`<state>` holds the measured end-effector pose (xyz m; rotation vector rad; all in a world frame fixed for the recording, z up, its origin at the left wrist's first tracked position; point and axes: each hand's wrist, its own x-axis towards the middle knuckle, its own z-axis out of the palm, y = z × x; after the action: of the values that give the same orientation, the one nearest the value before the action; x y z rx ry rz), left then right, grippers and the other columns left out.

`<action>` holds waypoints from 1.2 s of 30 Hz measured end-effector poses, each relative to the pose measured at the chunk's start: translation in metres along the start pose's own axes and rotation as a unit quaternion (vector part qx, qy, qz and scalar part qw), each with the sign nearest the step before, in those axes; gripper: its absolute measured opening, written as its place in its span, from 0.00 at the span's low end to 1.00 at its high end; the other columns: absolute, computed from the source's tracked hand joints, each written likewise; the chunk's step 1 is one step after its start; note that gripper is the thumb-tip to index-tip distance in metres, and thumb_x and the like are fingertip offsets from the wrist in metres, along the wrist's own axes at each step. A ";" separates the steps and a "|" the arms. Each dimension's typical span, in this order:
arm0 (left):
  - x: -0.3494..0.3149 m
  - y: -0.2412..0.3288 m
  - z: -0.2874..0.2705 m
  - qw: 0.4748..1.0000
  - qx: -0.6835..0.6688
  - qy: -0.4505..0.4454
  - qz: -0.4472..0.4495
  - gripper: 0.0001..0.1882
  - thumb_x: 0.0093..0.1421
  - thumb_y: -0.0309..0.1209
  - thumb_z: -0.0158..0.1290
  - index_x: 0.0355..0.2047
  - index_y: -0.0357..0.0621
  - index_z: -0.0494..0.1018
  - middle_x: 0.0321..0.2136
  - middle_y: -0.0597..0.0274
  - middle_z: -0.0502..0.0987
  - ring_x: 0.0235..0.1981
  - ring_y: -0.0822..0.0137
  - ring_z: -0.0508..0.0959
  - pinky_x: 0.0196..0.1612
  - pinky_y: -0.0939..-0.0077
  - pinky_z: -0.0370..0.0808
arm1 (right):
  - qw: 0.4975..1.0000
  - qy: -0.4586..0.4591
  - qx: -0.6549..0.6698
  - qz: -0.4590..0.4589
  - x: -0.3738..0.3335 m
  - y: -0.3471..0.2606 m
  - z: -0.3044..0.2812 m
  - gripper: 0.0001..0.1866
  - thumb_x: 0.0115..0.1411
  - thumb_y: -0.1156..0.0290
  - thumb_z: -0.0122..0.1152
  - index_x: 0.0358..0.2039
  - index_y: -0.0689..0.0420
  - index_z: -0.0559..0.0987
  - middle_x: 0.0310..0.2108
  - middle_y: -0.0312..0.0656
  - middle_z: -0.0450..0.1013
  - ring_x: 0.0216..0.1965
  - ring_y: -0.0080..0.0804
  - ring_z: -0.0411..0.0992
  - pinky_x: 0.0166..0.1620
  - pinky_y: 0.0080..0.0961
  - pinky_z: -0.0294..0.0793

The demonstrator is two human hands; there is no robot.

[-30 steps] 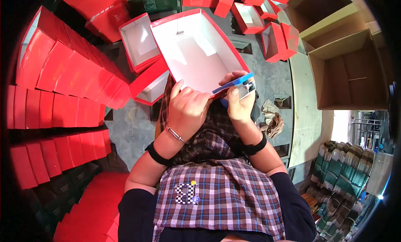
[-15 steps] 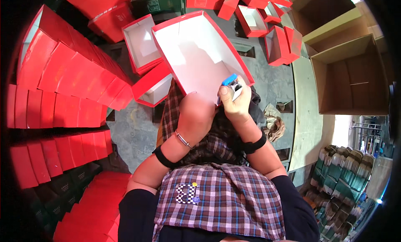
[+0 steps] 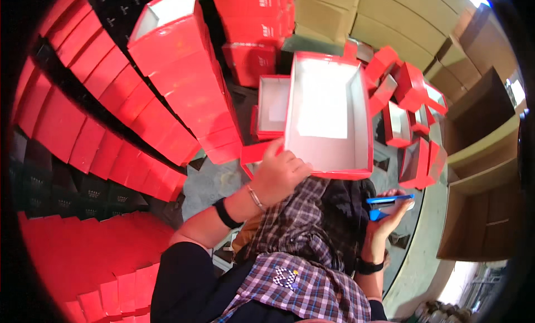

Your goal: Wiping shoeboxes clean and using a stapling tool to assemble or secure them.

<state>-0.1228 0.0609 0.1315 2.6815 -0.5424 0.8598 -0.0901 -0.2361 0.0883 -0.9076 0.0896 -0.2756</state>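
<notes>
A large shallow red box (image 3: pixel 356 156) with a white inside faces up, tilted, above my lap. My left hand (image 3: pixel 280 177) grips its near left corner, the fingers curled over the edge. Off to the right, clear of the box, my right hand (image 3: pixel 385 225) is closed around a blue stapler (image 3: pixel 390 200), whose two arms stand apart. Part of the stapler is hidden in the palm.
Long rows of red boxes (image 3: pixel 178 55) stand stacked at the left. Loose red boxes (image 3: pixel 398 125) lie beyond on the right. Open brown cartons (image 3: pixel 473 222) stand at the far right, beside a pale board (image 3: pixel 415 278). Another red-and-white box (image 3: pixel 273 108) lies behind the held one.
My right hand has moved away from the box to the right with the stapler. The box has turned straighter, still in my left hand. The view has shifted left and farther out.
</notes>
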 end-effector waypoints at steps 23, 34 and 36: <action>0.104 -0.239 -0.352 0.894 0.347 0.131 -0.251 0.12 0.53 0.31 0.46 0.36 0.44 0.75 0.27 0.44 0.76 0.32 0.47 0.78 0.35 0.60 0.73 | 0.965 0.059 -0.142 0.210 0.006 0.054 -0.055 0.26 0.60 0.42 0.56 0.40 0.55 0.71 0.28 0.37 0.72 0.27 0.28 0.71 0.32 0.26 0.73; 0.126 -0.313 -0.349 0.802 0.526 -0.052 -0.279 0.28 0.58 0.34 0.43 0.61 0.58 0.62 0.47 0.48 0.75 0.47 0.47 0.75 0.49 0.57 0.72 | 0.961 0.053 -0.096 0.253 0.007 0.046 -0.043 0.21 0.64 0.48 0.53 0.42 0.55 0.70 0.29 0.39 0.71 0.29 0.29 0.71 0.33 0.27 0.73; 0.117 -0.283 -0.318 0.741 0.654 0.099 -0.116 0.31 0.55 0.31 0.50 0.61 0.61 0.63 0.59 0.65 0.67 0.56 0.58 0.70 0.54 0.56 0.67 | 0.956 0.063 -0.102 0.267 0.010 0.041 -0.039 0.22 0.64 0.48 0.52 0.42 0.55 0.70 0.29 0.39 0.71 0.28 0.29 0.71 0.33 0.26 0.73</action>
<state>-0.0720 0.3979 0.4117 3.5101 0.8061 1.9119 -0.0802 -0.2442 0.0325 -1.0325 0.4816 0.1850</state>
